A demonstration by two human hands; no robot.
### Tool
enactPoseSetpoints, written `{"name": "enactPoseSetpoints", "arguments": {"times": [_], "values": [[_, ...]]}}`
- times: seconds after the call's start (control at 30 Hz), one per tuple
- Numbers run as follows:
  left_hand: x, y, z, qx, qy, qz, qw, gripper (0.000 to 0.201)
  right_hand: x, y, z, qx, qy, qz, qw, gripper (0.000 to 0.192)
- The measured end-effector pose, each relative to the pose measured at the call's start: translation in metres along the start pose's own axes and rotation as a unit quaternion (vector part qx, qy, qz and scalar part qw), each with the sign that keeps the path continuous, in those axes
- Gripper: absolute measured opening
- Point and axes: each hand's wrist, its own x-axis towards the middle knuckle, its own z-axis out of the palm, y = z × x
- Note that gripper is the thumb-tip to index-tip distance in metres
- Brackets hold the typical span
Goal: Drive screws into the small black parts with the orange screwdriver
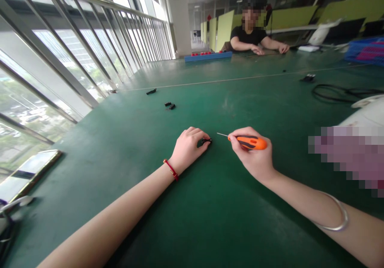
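Observation:
Near the middle of the green table (210,204), my left hand (189,146) pinches a small black part (207,141) between thumb and fingertips, low at the tabletop. What kind of part it is I cannot make out. My right hand (255,156) is closed around the handle of an orange and black screwdriver (250,142). Its thin metal shaft points left toward the black part, and a short gap separates the tip from it. Farther up the table lie two small black pieces (170,106) close together, and a longer black piece (151,91) beyond them.
A metal railing (99,16) runs along the left edge. A phone (27,176) lies at lower left. Opposite sits a person (249,32) beside a blue strip with red pieces (208,57). At right are a black cable (336,94) and a blue basket (364,52).

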Motion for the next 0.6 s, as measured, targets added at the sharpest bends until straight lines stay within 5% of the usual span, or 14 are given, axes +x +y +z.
{"name": "enactPoseSetpoints", "arguments": {"times": [0.6], "values": [[0.0000, 0.0011, 0.0002, -0.003, -0.002, -0.024, 1.000, 0.007, -0.0043, -0.0046, 0.0021, -0.002, 0.004, 0.003, 1.000, 0.008]]}}
